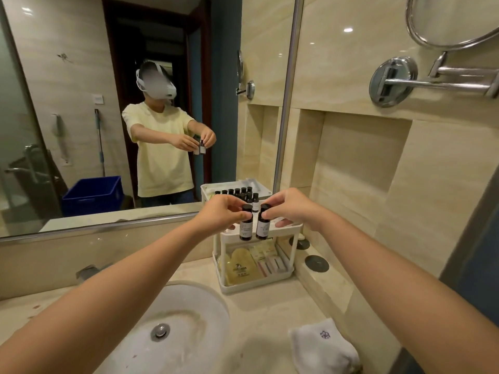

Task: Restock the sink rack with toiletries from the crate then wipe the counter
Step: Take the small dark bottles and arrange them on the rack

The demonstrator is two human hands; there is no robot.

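Black-capped bottles, two [245, 222] [263, 222], one pinched per hands [225, 211] [293, 207].

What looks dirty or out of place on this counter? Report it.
Reddish specks dot the counter left of the sink, and the basin shows brownish smears. A white towel lies crumpled at the front right. The rack stands straight.

warm indoor light | ceiling-lamp glare on tiles [348, 30] | edges bowed | mostly sharp

Arms outstretched; left hand [221, 214] pinches the left bottle [245, 225], right hand [291, 207] the right bottle [262, 225]
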